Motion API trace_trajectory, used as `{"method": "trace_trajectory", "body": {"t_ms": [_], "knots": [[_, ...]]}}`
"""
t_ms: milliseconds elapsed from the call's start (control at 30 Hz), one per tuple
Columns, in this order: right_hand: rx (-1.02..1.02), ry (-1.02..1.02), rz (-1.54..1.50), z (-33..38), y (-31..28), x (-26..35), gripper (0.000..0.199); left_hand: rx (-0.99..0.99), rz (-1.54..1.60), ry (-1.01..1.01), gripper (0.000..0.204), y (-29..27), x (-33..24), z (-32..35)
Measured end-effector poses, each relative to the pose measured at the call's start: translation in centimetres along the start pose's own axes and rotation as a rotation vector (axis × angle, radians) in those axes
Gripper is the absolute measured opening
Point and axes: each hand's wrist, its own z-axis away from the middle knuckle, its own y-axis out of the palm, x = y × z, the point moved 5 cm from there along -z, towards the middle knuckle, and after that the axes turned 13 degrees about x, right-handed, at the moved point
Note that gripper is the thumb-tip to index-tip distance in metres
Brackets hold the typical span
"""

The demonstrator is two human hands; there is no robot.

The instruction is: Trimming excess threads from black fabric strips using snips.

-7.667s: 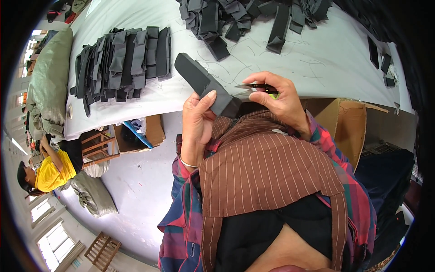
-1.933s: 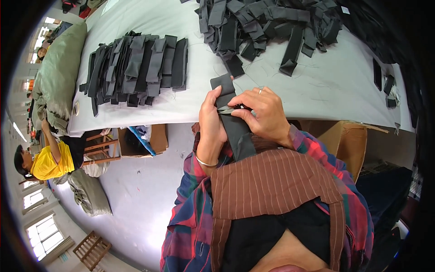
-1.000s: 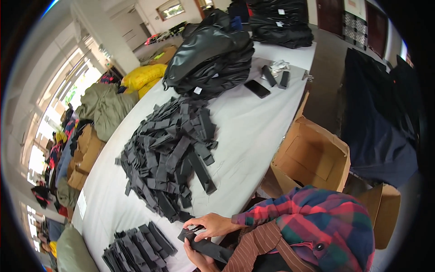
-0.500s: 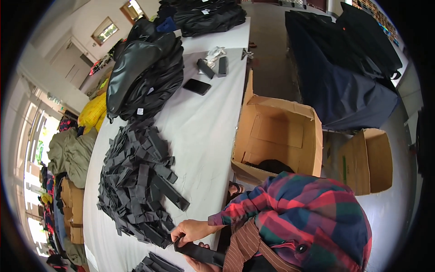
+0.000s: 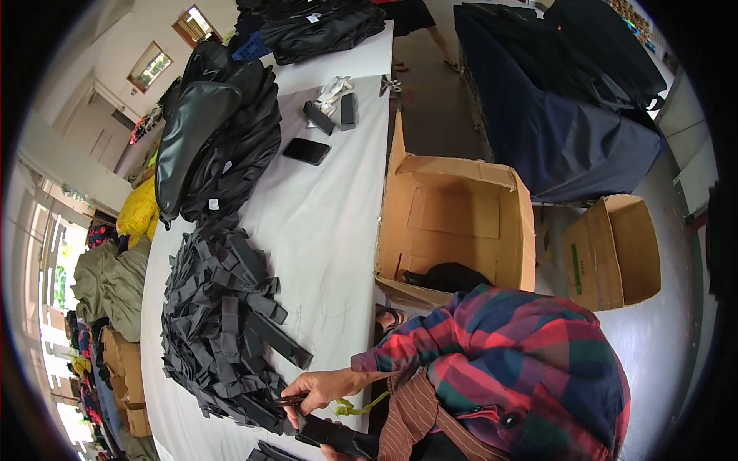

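Note:
My right hand [image 5: 323,388], in a plaid sleeve, is closed around small dark thread snips [image 5: 292,400]. A yellow-green cord [image 5: 361,406] trails beside this hand. Just below, a folded black fabric strip [image 5: 334,436] lies across my left hand [image 5: 332,453], which grips it from underneath; most of that hand is hidden by the strip and the picture's edge. The snips' tips point toward a large heap of short black fabric strips [image 5: 223,323] on the white-covered table [image 5: 323,230]. A smaller stack of black strips [image 5: 273,452] lies at the bottom edge.
Farther up the table lie a black phone [image 5: 306,151], two small black blocks and stacked black bags [image 5: 231,138]. An open cardboard box [image 5: 461,211] stands against the table's right side, a dark item inside. Another box [image 5: 615,253] and a navy-covered table [image 5: 553,146] are farther right.
My right hand has moved off the strip's end, and the snips and yellow-green cord now show. The view has shifted slightly; a person's legs have appeared at the far end.

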Motion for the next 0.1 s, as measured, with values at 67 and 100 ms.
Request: {"method": "trace_trajectory", "body": {"t_ms": [67,100], "knots": [[0.042,0.035,-0.003,0.4,0.0,0.2,0.012,0.078,0.007,-0.050,0.071,-3.4,-0.2,-0.5],[0.116,0.093,-0.014,0.4,0.2,0.3,0.011,0.067,0.012,-0.032,0.071,-3.6,-0.1,0.0]]}}
